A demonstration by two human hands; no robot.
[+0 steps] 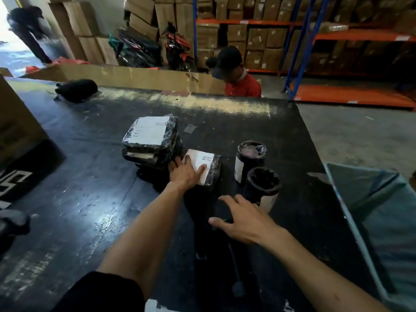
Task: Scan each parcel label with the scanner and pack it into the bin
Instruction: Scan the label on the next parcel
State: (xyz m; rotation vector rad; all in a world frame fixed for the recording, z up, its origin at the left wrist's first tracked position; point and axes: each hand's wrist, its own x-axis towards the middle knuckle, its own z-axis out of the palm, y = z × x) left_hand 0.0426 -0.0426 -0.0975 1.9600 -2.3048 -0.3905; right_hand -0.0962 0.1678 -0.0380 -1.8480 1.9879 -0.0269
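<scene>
The left hand (183, 174) lies flat on a labelled parcel (203, 168) on the black table (78, 199); the right hand (243, 221) hovers, fingers spread, beside two wrapped cylinders (258, 176).

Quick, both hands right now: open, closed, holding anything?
Left hand: open, fingers spread flat on the small labelled parcel, not gripping it.
Right hand: open, empty, fingers spread above the black table near the cylindrical parcel.

A warehouse packing area: tall blue-and-orange racks (315, 37) crammed with cartons (256, 39), more cartons stacked along the wall, bare concrete floor (351, 131), black wrapped parcels (153, 136) with white labels on a scuffed tabletop (90, 176).
</scene>
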